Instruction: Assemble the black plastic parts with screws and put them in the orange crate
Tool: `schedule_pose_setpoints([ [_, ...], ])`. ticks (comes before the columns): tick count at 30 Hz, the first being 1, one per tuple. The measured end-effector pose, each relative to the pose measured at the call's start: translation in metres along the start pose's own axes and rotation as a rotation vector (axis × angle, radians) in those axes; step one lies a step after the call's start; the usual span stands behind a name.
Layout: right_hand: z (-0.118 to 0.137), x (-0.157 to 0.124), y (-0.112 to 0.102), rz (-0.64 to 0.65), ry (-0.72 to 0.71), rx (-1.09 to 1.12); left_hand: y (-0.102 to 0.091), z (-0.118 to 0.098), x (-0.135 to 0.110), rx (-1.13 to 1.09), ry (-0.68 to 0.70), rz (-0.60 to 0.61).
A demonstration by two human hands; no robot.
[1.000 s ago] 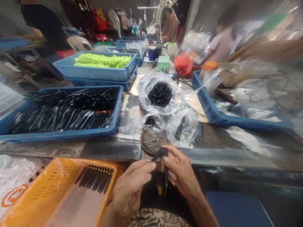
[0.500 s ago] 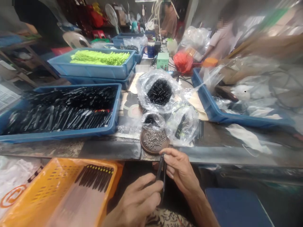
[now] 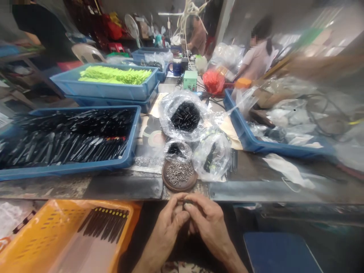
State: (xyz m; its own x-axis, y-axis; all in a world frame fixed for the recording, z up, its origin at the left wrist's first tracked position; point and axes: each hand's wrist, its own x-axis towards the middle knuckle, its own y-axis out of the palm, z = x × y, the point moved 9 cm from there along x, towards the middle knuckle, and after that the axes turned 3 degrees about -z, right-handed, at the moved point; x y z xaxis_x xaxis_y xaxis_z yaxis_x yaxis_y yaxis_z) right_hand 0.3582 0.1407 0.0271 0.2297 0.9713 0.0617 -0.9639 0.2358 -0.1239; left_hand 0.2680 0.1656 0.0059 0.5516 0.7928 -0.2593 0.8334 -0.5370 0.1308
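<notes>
My left hand (image 3: 170, 220) and my right hand (image 3: 207, 219) meet just below the table's front edge. Their fingers close together on a slim black handle-like piece, of which the fingers cover nearly all. Just beyond the fingertips is a round brown dish (image 3: 165, 184) heaped with small metal screws (image 3: 179, 173). Behind it stand a small clear bag with black parts (image 3: 175, 149) and a larger open plastic bag of short black pieces (image 3: 185, 116). Another clear bag (image 3: 215, 157) lies to their right.
At left, a blue tray (image 3: 133, 138) holds many long black pieces; bright green pieces (image 3: 116, 75) fill a stacked tray behind. An orange basket (image 3: 129, 227) with dark yellow-tipped pieces (image 3: 106, 223) sits lower left. Right are a blue bin (image 3: 247, 142) and white mask (image 3: 287, 170). People work farther back.
My hands have drawn together and the black piece, plainly visible and upright before, is now mostly covered by fingers. My left hand moved up to meet the right. The view shifted slightly.
</notes>
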Motion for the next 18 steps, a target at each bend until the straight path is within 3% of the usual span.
schedule_pose_setpoints([
  [6, 0.008, 0.003, -0.007, 0.003, -0.105, -0.190, 0.004, 0.007, 0.000, -0.083, -0.068, -0.001],
  [12, -0.009, 0.006, -0.007, 0.029, 0.001, -0.210, 0.026, 0.033, -0.001, -0.476, -0.188, 0.128],
  [15, -0.009, 0.011, -0.005, 0.097, 0.025, -0.281, 0.028, 0.041, 0.000, -0.618, -0.197, 0.095],
  [18, 0.009, 0.032, -0.006, 0.115, -0.081, -0.382, 0.022, 0.037, -0.002, -0.584, -0.161, 0.039],
])
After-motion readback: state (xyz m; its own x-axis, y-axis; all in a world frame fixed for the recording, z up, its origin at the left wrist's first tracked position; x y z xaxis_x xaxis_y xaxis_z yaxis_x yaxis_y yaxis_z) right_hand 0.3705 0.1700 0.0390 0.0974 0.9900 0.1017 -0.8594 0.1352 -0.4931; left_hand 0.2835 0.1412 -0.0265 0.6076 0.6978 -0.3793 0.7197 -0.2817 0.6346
